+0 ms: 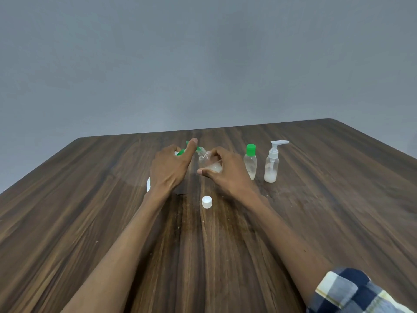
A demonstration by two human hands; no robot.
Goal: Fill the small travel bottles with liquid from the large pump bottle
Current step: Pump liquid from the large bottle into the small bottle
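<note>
Two bare forearms reach forward over a dark wood-grain bench point(316, 211), and the hands meet near its middle.

The left hand point(170, 169) wraps over the top of a large pump bottle point(180, 152), which it almost entirely hides. Only bits of green pump head and a sliver of white body by the wrist show. The fingers curl around the pump, and the thumb sticks up and forward, lying along the green spout.

The right hand point(225, 171) grips a small clear travel bottle point(208, 161), fingers curled around its far side and thumb stretched across the near side. This bottle is uncapped and tilted, with its open neck leaning left to meet the tip of the green spout. A little whitish liquid sits in its lower part.

A small white cap point(207, 202) rests on the bench just in front of the hands, between the wrists.

To the right of the right hand stand two more small bottles, upright and apart. The nearer one has a green cap point(250, 162), and beyond it is one with a white pump top point(272, 162). Both hold some whitish liquid.

A checked sleeve point(352, 292) is rolled up on the right arm.
</note>
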